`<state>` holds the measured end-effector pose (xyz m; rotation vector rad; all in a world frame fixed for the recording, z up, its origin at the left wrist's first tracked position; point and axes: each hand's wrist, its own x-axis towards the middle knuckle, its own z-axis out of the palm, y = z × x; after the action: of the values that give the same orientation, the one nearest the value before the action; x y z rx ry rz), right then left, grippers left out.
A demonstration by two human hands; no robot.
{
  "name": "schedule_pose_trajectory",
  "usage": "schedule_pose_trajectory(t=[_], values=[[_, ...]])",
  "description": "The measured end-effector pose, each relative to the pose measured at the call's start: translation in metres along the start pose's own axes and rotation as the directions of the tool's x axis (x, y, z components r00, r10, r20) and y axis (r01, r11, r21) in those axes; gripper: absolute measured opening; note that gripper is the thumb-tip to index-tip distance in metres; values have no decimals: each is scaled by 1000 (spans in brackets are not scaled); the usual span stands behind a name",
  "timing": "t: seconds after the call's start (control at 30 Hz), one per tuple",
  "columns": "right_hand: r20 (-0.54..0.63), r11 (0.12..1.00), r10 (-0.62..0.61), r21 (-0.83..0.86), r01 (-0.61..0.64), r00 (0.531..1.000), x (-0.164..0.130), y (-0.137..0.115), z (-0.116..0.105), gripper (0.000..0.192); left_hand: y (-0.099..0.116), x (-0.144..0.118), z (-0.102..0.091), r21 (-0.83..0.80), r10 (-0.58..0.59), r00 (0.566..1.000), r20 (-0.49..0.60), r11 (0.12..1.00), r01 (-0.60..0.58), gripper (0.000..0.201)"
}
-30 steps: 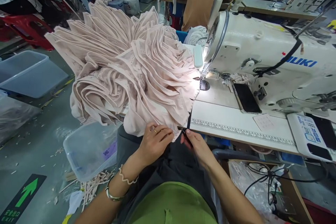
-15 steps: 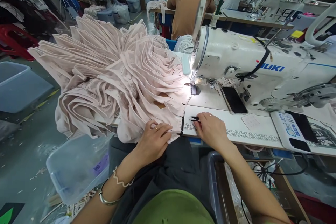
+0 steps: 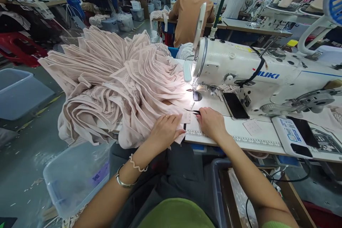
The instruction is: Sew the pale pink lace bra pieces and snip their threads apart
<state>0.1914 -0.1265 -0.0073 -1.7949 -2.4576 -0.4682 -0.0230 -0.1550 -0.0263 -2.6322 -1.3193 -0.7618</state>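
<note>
A big heap of pale pink garments (image 3: 107,74) lies layered over the left of the sewing table. My left hand (image 3: 166,130) grips the near edge of one garment, fingers on top and thumb to the right. From under its fingertips a small pink end tab (image 3: 187,117) sticks out. Black thread snips (image 3: 196,112) are held in my right hand (image 3: 212,123), their points reaching over the fabric just beyond the tab. Right behind them stands a white sewing machine (image 3: 227,58), its lamp lighting the needle area.
A phone (image 3: 236,105) lies by the machine base, with a white control box (image 3: 291,137) farther right. A ruler strip (image 3: 253,141) runs along the table's front edge. Clear plastic bins (image 3: 77,178) stand on the floor at left. A co-worker (image 3: 191,14) sits ahead.
My left hand has moved right and slightly up along the garment edge, and the tab now shows. The snips have moved up to the fabric. The view has shifted a little.
</note>
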Motion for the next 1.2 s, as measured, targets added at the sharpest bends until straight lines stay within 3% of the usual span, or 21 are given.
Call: schedule_pose_trajectory(t=[0.1,0.23,0.37,0.43,0.57,0.67,0.77,0.9,1.0,1.1,1.2], values=[[20,998,-53,-19,54,998,9,7,-2,17,1,2,4,116,16,999,42,993,-21,28],[34,991,-135,3,135,990,17,3,0,20,2,5,3,145,27,999,43,989,-33,21],[28,994,-107,31,106,994,19,-2,6,25,0,28,10,117,-17,1000,-24,993,20,22],[17,997,-69,49,68,997,17,-1,9,27,-4,42,18,56,-25,1000,-5,998,26,18],[-2,996,6,93,-6,1000,13,5,13,22,-27,50,29,-30,-86,989,117,996,90,45],[6,993,28,112,-29,1000,8,9,13,20,-57,31,22,12,-136,982,133,991,136,43],[19,989,17,144,-19,1000,0,9,11,20,-87,-9,4,15,-117,989,88,993,116,45],[-27,950,-5,311,13,1000,-22,-10,7,21,-100,-70,-24,107,-51,998,-25,993,53,48],[-52,796,-30,602,56,998,-45,-40,1,25,-88,-98,-36,226,-25,996,-81,973,43,38],[28,456,-123,890,31,992,-64,-77,2,29,-70,-106,-38,279,11,988,-151,960,32,15],[223,69,-190,975,-213,956,-70,-108,15,41,-52,-108,-36,221,52,967,-250,975,5,12]])
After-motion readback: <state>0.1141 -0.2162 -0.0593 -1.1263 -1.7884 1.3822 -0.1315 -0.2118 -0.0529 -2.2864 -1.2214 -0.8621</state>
